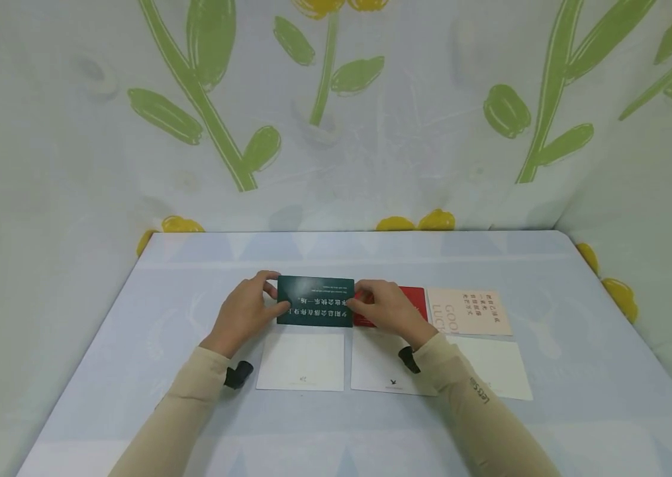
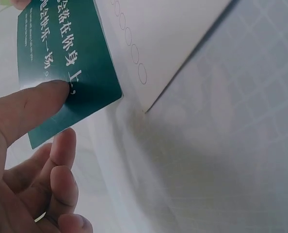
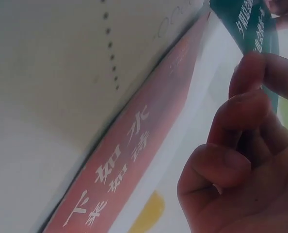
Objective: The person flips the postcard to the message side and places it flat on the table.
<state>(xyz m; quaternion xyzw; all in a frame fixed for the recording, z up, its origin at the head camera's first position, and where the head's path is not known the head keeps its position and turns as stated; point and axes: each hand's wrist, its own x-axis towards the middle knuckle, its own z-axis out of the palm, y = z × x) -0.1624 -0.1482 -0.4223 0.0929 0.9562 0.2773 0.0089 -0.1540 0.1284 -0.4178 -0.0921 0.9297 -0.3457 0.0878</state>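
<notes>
While the left hand (image 1: 246,313) pinches the left end of a dark green rectangular card with white lettering (image 1: 314,302), the right hand (image 1: 392,310) pinches its right end; a red rectangular card (image 1: 414,299) lies just right, a white rectangular card (image 1: 302,361) on the near side.

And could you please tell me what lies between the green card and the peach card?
The red card, partly hidden behind the right hand, lies between them in the head view.
</notes>
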